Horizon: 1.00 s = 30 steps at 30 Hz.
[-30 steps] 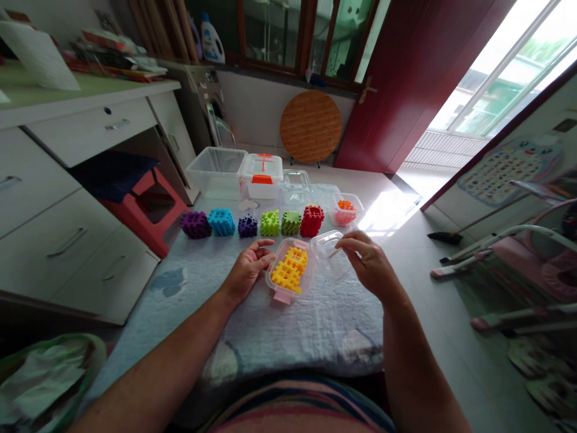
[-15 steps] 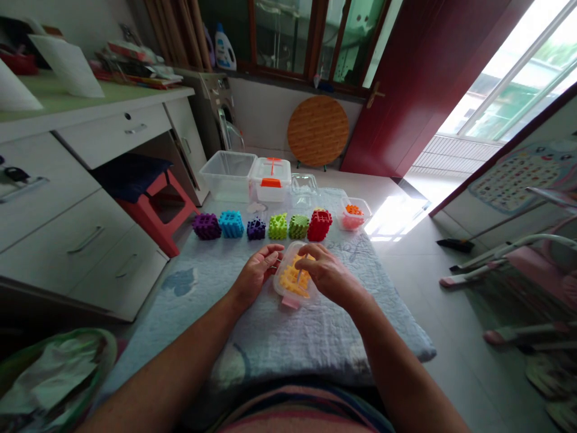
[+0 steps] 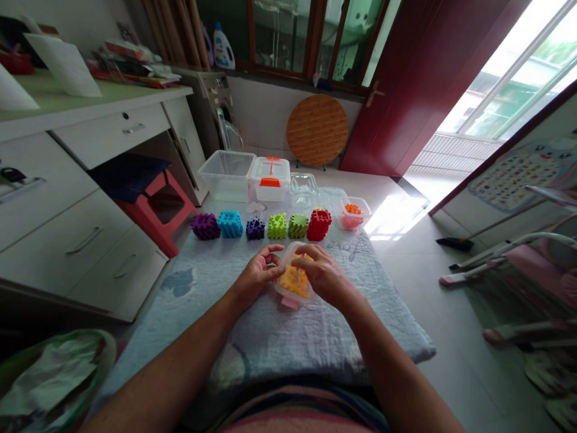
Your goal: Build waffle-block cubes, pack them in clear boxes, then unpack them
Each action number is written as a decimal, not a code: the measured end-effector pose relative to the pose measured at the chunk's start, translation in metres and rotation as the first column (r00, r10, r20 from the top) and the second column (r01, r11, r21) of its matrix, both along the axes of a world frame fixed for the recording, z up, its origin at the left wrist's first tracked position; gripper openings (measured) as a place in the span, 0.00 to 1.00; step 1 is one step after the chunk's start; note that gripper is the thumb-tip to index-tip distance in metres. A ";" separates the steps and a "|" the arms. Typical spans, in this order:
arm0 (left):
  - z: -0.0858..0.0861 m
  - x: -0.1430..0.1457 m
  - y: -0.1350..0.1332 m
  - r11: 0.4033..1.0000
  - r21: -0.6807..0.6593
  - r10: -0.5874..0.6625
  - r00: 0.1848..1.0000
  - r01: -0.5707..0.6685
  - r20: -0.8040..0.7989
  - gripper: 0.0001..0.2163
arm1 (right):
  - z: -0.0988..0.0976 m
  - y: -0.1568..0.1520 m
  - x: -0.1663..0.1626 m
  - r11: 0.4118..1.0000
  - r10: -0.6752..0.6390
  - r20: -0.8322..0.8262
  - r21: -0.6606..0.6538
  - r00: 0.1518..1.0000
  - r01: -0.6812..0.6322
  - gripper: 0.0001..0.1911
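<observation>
Partly hidden | small box (image 3: 293, 282) under both hands | lid unclear

My arms are bare from the bottom edge of view right up to the wrists: no sleeves, no watch, no bracelet, no rings that I can make out. My left hand (image 3: 259, 275) sits at about eleven o'clock from the centre of my lap, my right hand (image 3: 322, 278) at about one o'clock, and both show short, unpainted nails as far as the blur allows. At six o'clock, low in the view, lies the only clothing I can see on myself: a striped garment (image 3: 302, 409) with curved bands of pink, dark blue, teal and a dull orange running across my front between my two forearms.
</observation>
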State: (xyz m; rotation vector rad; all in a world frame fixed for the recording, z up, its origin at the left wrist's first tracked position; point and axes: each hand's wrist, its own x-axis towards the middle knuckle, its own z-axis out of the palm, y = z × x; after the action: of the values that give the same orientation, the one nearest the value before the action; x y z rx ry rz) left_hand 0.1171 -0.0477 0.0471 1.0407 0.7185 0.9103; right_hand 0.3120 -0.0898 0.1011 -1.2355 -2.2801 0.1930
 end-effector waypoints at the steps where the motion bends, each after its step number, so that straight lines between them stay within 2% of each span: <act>1: 0.001 0.000 0.000 1.000 -0.001 0.006 1.000 -0.006 -0.001 0.28 | 0.000 0.000 0.001 1.000 0.006 -0.039 -0.025 0.999 -0.007 0.19; 4: 0.003 -0.001 -0.001 1.000 0.000 0.013 1.000 -0.013 -0.021 0.28 | -0.002 -0.002 0.010 0.997 -0.056 -0.219 -0.071 0.974 0.041 0.25; 6: 0.005 -0.004 0.000 1.000 -0.005 -0.020 0.998 0.020 -0.060 0.29 | -0.006 -0.002 0.019 0.983 -0.183 -0.313 -0.067 0.932 0.171 0.24; 9: 0.009 -0.010 0.001 0.990 -0.034 -0.142 0.979 0.139 -0.143 0.34 | -0.014 -0.002 0.032 0.928 -0.372 -0.334 -0.158 0.866 0.338 0.17; 12: 0.012 -0.015 0.002 0.972 -0.047 -0.235 0.954 0.230 -0.185 0.36 | -0.020 -0.002 0.036 0.883 -0.443 -0.314 -0.315 0.840 0.348 0.15; 14: 0.012 -0.016 0.003 0.972 -0.021 -0.234 0.954 0.234 -0.185 0.36 | -0.022 -0.003 0.037 0.864 -0.466 -0.321 -0.367 0.825 0.345 0.14; 16: 0.011 -0.015 0.005 0.983 0.013 -0.181 0.970 0.185 -0.164 0.34 | -0.022 -0.005 0.038 0.844 -0.495 -0.332 -0.401 0.803 0.355 0.12; 18: 0.011 -0.014 0.007 0.996 0.042 -0.074 0.990 0.080 -0.121 0.32 | -0.023 -0.009 0.040 0.818 -0.527 -0.355 -0.457 0.772 0.348 0.11; 23: 0.011 -0.013 0.013 0.971 0.078 0.228 0.973 -0.226 -0.022 0.26 | -0.025 -0.019 0.045 0.743 -0.550 -0.439 -0.646 0.711 0.177 0.13; 26: 0.010 -0.015 0.014 0.958 0.109 0.273 0.960 -0.265 -0.059 0.25 | -0.027 -0.018 0.046 0.730 -0.614 -0.410 -0.618 0.674 0.290 0.16; 28: 0.009 -0.018 0.015 0.951 0.170 0.289 0.940 -0.259 -0.181 0.25 | -0.029 -0.014 0.045 0.714 -0.652 -0.376 -0.597 0.658 0.366 0.20; 30: 0.008 -0.022 0.015 0.952 0.230 0.273 0.900 -0.202 -0.340 0.26 | -0.031 -0.009 0.043 0.694 -0.658 -0.336 -0.618 0.673 0.369 0.24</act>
State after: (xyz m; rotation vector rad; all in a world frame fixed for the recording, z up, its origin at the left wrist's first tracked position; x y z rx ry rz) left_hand 0.0948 -0.0329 0.0549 1.3343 1.1107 1.0201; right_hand 0.3555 -0.0986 0.0704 -1.7906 -1.3175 0.8489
